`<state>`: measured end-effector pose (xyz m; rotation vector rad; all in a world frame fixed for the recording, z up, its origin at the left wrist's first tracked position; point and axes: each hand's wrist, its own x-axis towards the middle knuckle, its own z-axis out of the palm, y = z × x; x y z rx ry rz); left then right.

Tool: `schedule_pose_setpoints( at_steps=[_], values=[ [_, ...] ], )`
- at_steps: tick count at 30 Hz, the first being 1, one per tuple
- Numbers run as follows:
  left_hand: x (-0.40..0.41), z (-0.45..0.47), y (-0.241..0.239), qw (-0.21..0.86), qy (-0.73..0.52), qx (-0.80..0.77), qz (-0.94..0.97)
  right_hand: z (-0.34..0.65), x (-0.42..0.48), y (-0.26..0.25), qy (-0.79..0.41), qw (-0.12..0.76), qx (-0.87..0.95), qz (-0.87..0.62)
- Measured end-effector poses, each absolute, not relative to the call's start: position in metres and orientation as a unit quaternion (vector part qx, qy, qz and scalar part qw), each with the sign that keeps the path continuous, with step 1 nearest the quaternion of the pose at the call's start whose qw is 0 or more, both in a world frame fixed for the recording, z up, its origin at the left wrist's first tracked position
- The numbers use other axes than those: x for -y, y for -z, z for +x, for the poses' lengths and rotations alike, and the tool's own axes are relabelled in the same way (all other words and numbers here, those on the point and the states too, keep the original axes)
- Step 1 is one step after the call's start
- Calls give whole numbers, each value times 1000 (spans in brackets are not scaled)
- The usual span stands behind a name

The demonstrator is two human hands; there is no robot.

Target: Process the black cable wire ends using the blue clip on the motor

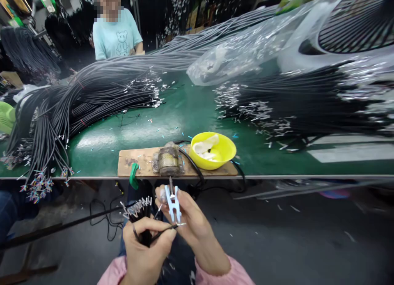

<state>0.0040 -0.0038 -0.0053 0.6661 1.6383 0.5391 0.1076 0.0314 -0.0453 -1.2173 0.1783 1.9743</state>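
My left hand [147, 246] is closed round a bunch of black cables [142, 219] with silvery wire ends pointing up. One black cable [164, 231] is pinched between its thumb and forefinger, its bare end towards the right. My right hand [193, 219] is closed on a light-blue plastic clip [172, 205], shaped like a clothes peg. The clip's upper arms straddle the thin metal shaft [171, 183] of a small motor [168, 161]. Just below the clip lies the pinched cable's tip; whether they touch I cannot tell. Some right-hand fingers are hidden behind the clip.
The motor sits on a wooden board [135, 157] at the green table's [191, 104] front edge, beside a green clamp [134, 176] and a yellow bowl [226, 151] holding something white. Black cable bundles [101, 92] lie left and more cables [301, 100] right. A person [118, 34] is across the table.
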Motion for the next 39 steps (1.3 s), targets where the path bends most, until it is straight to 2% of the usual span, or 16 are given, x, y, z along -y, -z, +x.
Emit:
schedule_pose_setpoints(
  at_steps=[6,11,13,16,19,22,27,31,35,37,39],
  values=[
    [7,4,8,599,-221,-708,300,117,-15,59,-791,368,-85,-482],
    [11,-3,2,594,-183,-711,328,135,2,59,-720,405,-52,-562],
    [13,-6,1,587,-166,-713,346,139,11,49,-663,417,27,-621],
    [15,-10,3,588,-141,-702,377,134,18,29,-536,418,240,-693],
    [17,-8,5,610,-125,-669,407,119,14,10,-428,404,456,-668],
    [19,-4,6,609,-122,-659,425,108,6,4,-416,382,523,-639],
    [26,-1,6,581,-121,-699,399,107,5,11,-433,375,491,-657],
    [29,0,9,603,-149,-702,348,101,14,20,-417,420,439,-676],
    [29,-1,10,644,-169,-680,308,93,23,30,-586,464,228,-624],
    [27,-1,9,659,-173,-669,297,94,25,32,-661,450,114,-589],
    [23,-3,7,663,-177,-666,292,97,25,33,-679,431,58,-592]
  ],
)
